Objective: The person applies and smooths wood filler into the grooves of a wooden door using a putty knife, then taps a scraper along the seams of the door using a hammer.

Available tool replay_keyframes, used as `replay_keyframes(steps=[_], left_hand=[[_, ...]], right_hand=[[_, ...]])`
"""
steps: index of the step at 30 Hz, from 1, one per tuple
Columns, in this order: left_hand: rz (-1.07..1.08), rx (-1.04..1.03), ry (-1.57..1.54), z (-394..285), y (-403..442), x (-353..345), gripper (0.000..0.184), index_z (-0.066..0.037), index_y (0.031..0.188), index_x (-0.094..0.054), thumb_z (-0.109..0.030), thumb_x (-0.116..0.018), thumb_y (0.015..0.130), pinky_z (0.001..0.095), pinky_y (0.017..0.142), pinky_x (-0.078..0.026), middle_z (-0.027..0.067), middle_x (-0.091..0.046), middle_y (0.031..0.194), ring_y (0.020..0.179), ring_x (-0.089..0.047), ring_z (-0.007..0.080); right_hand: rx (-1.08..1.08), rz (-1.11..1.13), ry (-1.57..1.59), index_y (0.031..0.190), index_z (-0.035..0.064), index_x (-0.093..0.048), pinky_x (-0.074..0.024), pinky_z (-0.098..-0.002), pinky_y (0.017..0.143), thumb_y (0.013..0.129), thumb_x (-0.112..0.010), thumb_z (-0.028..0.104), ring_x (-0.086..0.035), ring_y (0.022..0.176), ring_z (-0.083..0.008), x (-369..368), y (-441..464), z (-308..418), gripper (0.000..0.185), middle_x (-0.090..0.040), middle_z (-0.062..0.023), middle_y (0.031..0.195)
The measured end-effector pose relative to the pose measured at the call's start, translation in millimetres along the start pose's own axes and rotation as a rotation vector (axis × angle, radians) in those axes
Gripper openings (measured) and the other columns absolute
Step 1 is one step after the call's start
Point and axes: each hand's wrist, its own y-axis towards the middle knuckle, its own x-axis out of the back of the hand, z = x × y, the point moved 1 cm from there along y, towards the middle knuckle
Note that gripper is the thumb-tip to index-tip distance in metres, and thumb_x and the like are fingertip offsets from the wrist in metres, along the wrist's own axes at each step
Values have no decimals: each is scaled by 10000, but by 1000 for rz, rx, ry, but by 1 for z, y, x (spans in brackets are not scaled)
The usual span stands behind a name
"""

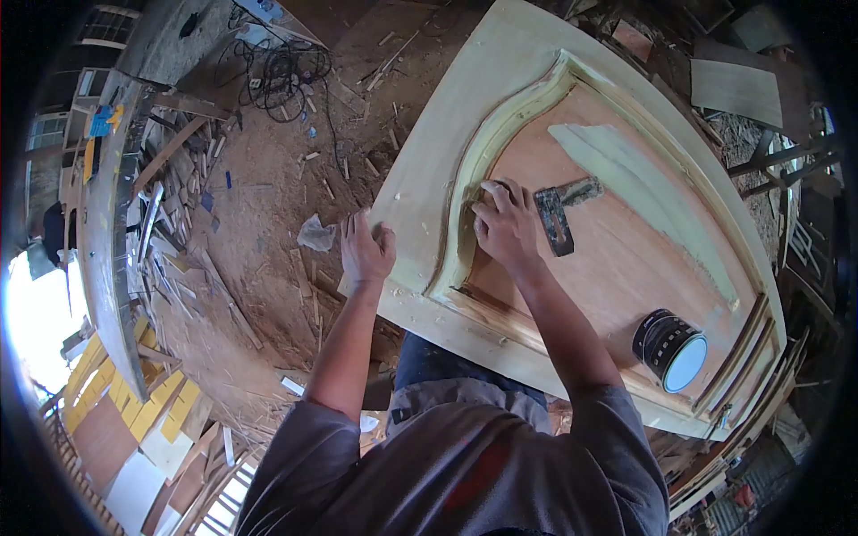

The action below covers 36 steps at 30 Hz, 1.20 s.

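Observation:
A pale wooden door panel (427, 170) with a curved raised moulding (487, 147) lies in front of me. My left hand (367, 250) is at the panel's left edge, thumb over the top face and fingers closed along the edge. On the inner side of the moulding, near its lower left corner, my right hand (507, 223) presses with curled fingers. Whatever may be under those fingertips is hidden. Just right of it, a dark flat scraper (555, 223) with a smeared handle rests on the reddish recessed field. A broad strip of pale filler (635, 196) crosses that field.
A black paint can (668, 348) with a pale lid lies or stands at the panel's lower right. Tangled black cable (284, 76) and wood scraps (228, 299) litter the dirt floor. A crumpled clear plastic piece (316, 233) is beside my left hand. Boards (737, 92) lie at upper right.

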Motion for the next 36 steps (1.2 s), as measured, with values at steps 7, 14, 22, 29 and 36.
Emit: replay_keyframes(steps=[7,14,22,29,36], left_hand=[[18,37,-3,2,-1,-2,494,62,1303,-625,-287,-657,955,593,1060,-484,306,-666,1208,1193,-608,502],[25,44,18,2,-1,-3,482,53,1307,-632,-281,-656,961,593,1060,-486,304,-675,1217,1198,-614,501],[11,40,4,2,-1,-2,472,52,1313,-635,-262,-657,963,591,1062,-490,299,-681,1222,1207,-618,497],[-17,24,-1,0,-3,-3,467,57,1303,-635,-255,-664,957,583,1062,-491,301,-684,1215,1194,-621,500],[12,39,-9,2,-1,-2,463,56,1300,-628,-254,-665,958,590,1057,-492,300,-677,1203,1197,-614,496]], right_hand=[[-14,256,-1,1025,122,-794,-482,-492,1138,793,-849,197,-582,1283,-318,11,27,-4,250,-673,-85,1249],[249,423,-89,963,150,-767,-491,-446,1123,847,-773,269,-598,1236,-256,-3,35,-17,166,-687,-28,1152],[339,426,-36,922,132,-724,-509,-426,1086,853,-745,288,-617,1205,-245,7,32,-17,172,-696,-45,1088],[165,149,24,846,144,-708,-525,-422,1031,832,-760,216,-631,1143,-242,3,11,-7,89,-680,-50,1047],[319,182,-66,882,145,-695,-525,-389,1000,809,-737,210,-619,1108,-221,-13,11,-12,107,-650,-24,999]])
